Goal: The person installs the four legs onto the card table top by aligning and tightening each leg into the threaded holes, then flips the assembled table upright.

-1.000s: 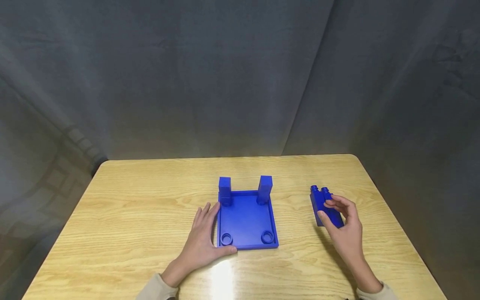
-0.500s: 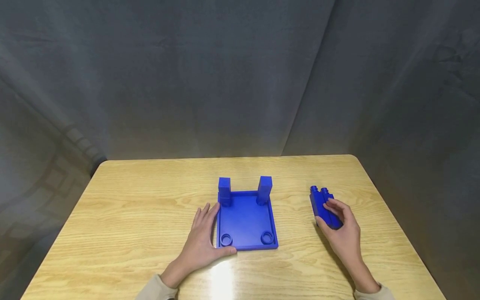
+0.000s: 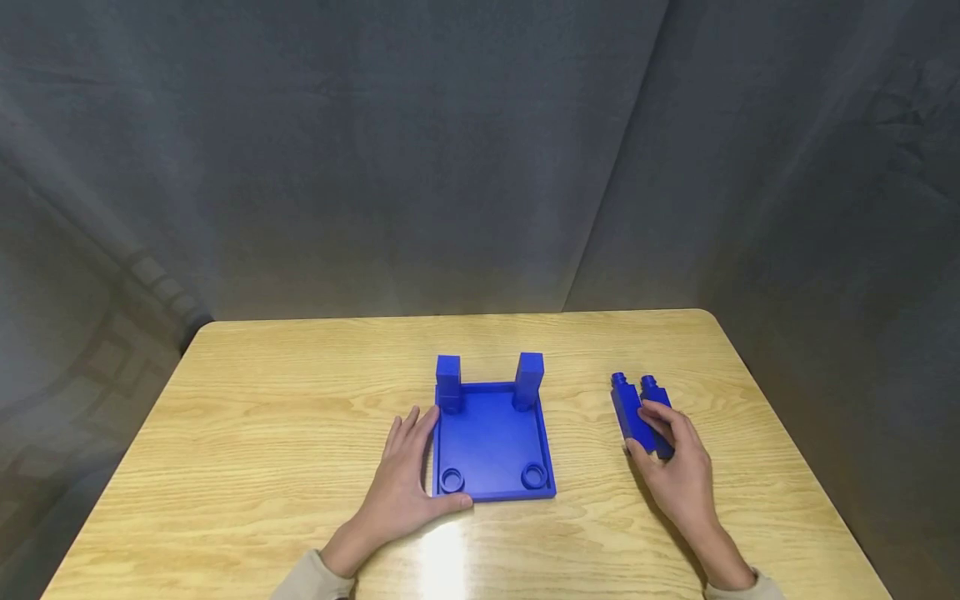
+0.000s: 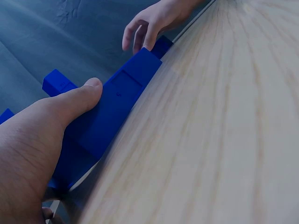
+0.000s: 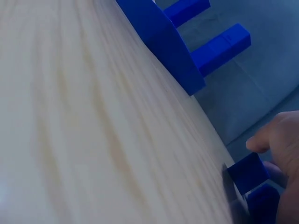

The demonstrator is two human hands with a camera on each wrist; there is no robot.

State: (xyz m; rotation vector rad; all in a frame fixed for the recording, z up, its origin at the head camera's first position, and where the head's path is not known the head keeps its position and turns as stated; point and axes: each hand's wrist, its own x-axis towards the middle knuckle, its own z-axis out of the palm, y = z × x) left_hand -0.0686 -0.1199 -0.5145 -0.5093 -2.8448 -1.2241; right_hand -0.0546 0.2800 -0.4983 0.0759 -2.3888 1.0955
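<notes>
My left hand rests around the near left corner of a square blue tray, thumb along the front edge, fairly straight fingers at the left side. Two square blue posts, a left one and a right one, stand upright in its back corners. Round sockets show in the front left and front right corners. To the right, my right hand pinches a loose blue post with a threaded end. A second loose post lies beside it, partly hidden under the fingers.
Everything lies on a light wood-grain table with rounded far corners. Dark grey curtains hang behind it and along both sides.
My right hand has moved slightly left with the pinched post, and a gap has opened between the two loose posts. The left hand and the tray stay where they were.
</notes>
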